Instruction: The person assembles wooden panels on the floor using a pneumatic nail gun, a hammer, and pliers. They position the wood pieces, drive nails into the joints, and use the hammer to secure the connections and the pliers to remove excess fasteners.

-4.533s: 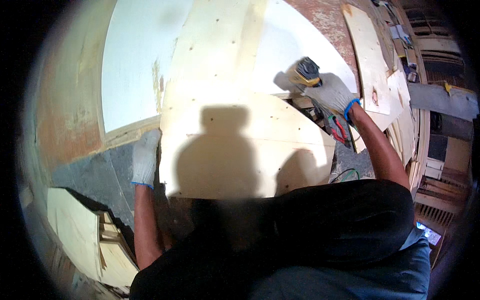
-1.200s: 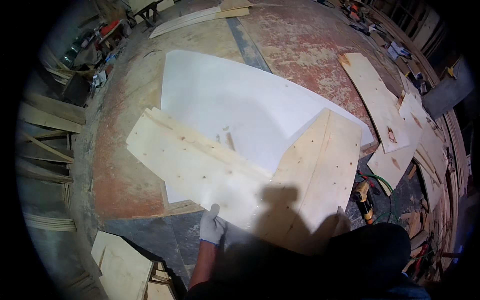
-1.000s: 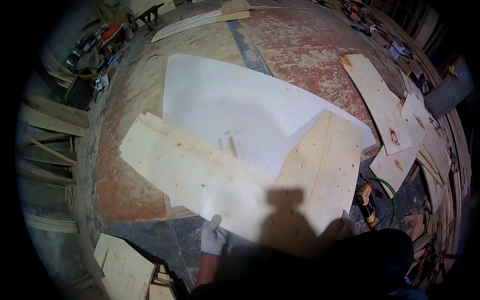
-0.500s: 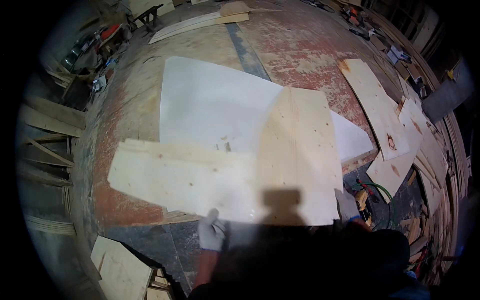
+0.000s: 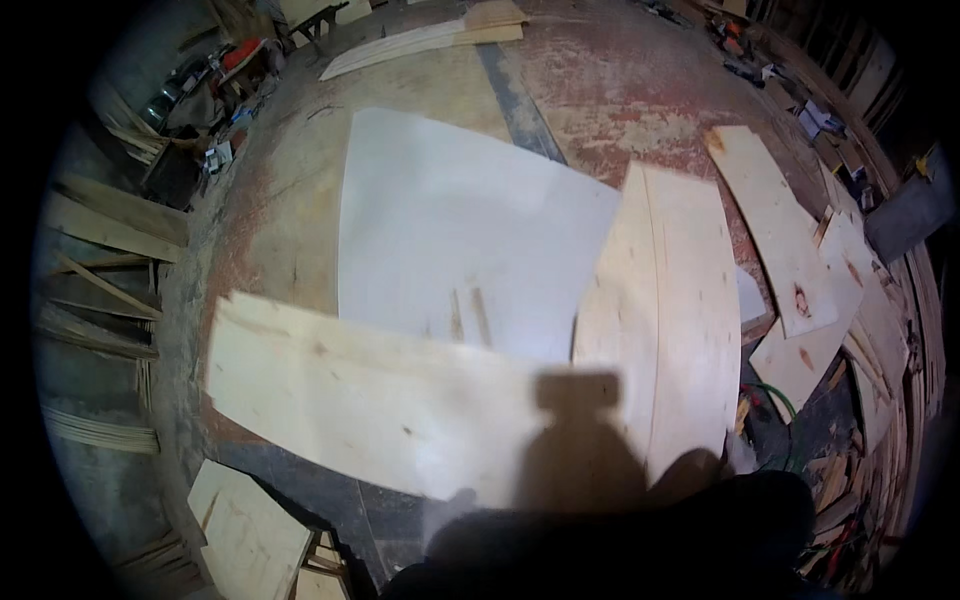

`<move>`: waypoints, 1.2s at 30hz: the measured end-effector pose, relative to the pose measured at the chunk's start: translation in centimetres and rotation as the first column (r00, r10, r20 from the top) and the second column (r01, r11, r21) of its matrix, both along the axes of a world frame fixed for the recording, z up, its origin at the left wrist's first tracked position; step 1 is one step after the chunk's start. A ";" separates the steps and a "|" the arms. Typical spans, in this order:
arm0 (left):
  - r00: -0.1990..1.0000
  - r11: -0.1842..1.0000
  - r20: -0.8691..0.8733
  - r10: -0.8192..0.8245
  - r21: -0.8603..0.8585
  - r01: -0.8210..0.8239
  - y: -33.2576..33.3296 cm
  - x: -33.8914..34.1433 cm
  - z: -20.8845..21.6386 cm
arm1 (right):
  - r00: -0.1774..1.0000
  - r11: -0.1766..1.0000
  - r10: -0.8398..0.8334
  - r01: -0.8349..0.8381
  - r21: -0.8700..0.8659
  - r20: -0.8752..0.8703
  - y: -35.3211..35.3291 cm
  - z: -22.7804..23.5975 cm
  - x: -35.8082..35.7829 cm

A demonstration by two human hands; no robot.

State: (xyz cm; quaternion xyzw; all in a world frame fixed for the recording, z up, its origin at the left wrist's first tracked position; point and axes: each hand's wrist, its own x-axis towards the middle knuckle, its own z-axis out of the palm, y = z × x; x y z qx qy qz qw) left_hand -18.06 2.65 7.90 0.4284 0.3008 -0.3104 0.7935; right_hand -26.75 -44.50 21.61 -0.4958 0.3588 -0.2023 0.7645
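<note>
A pale L-shaped plywood piece [image 5: 340, 370] spans the space before me, a line drawn along its right-hand arm. My left hand [image 5: 448, 512], gloved and smeared by motion, grips its near edge with the thumb on top. My right hand [image 5: 741, 455], also gloved, holds its near right corner; most of its fingers are hidden. Under and beyond the plywood lies a large white sheet [image 5: 440, 220] with some brownish marks on its surface. Shadows of my head and body fall across the plywood.
Plywood offcuts [image 5: 775, 230] are piled at the right, by a green cord [image 5: 780, 400]. Another plywood piece [image 5: 250, 530] is at the lower left. Long boards [image 5: 430, 45] lie far off on the dusty red floor [image 5: 640, 110]. Timber [image 5: 110, 230] stands along the left.
The L-shaped plywood has come nearer to me and shifted right, showing more of the white sheet in its inner corner. Both hands have moved with it. The view has turned slightly.
</note>
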 end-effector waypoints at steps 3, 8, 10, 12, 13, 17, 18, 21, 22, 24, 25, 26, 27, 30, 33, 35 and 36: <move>0.953 0.999 0.299 0.039 0.001 -0.042 -2.1 15.6 3.1 | 0.984 1.000 -0.001 -0.002 0.017 0.175 -4.7 8.3 9.5; 0.556 0.984 0.813 0.173 -0.117 -0.135 -7.1 39.4 32.4 | 0.917 0.868 0.198 0.001 -0.497 0.347 -12.9 21.8 33.1; 0.391 0.990 0.920 0.038 0.018 -0.140 -12.2 35.1 36.8 | 0.873 0.867 0.391 -0.244 -0.435 0.290 -9.4 26.6 32.8; 0.238 0.954 0.927 -0.290 0.300 -0.008 -14.8 28.2 35.6 | 0.754 0.700 0.603 -0.345 -0.626 0.259 -6.7 24.4 29.6; 0.091 0.856 0.858 -0.506 0.512 -0.069 -13.7 25.2 34.2 | 0.729 0.689 0.637 -0.395 -0.608 0.250 -3.1 22.2 27.2; 0.245 0.603 0.551 -0.798 0.747 0.282 -10.2 14.4 16.4 | 0.682 0.585 0.727 -0.673 -0.453 -0.075 2.9 4.4 17.2; 0.262 0.498 0.429 -0.864 0.799 0.336 -8.5 12.2 10.0 | 0.592 0.544 0.777 -0.803 -0.243 -0.215 3.5 0.4 13.8; 0.040 0.248 0.294 -0.955 0.714 0.655 -14.9 3.5 4.8 | 0.722 0.234 0.596 -0.575 -0.784 -0.351 -4.7 -14.5 1.1; 0.105 0.294 0.324 -0.940 0.618 0.729 -12.3 1.4 1.2 | 0.825 0.597 0.523 -0.533 -0.600 -0.213 -4.4 -14.5 0.5; 0.067 0.270 0.376 -0.924 0.519 0.811 -9.1 -1.6 -2.7 | 0.931 0.812 0.272 -0.358 -0.461 -0.243 -6.8 -12.8 -3.0; -0.041 0.203 0.420 -0.906 0.520 0.830 -9.0 -2.5 -3.4 | 0.928 0.738 0.132 -0.327 -0.590 -0.350 -9.3 -12.8 -5.7; -0.172 0.060 0.322 -0.931 0.601 0.797 -11.9 -2.0 -1.1 | 0.854 0.137 -0.024 -0.512 -0.848 -0.520 -13.7 -13.3 -9.3; -0.305 -0.085 0.225 -0.925 0.662 0.745 -14.5 -1.6 1.1 | 0.815 0.334 -0.066 -0.526 -0.783 -0.576 -16.9 -12.6 -11.5; 0.400 0.403 0.048 -0.915 0.057 0.914 -12.6 0.5 -2.9 | 0.961 0.977 -0.212 0.215 -0.005 -0.177 -26.1 -15.5 -17.8; -0.036 0.029 0.088 -0.995 0.638 0.769 -18.9 1.3 0.3 | 0.518 0.616 -0.682 0.028 -0.787 -0.515 -32.8 -17.0 -28.7; -0.107 -0.053 0.034 -0.994 0.690 0.721 -18.1 2.0 3.8 | 0.478 0.603 -0.717 0.058 -0.796 -0.508 -30.7 -18.0 -26.7; 0.035 0.053 0.043 -0.998 0.555 0.830 -17.6 2.0 4.8 | 0.457 0.582 -0.740 0.067 -0.810 -0.494 -30.2 -17.5 -25.5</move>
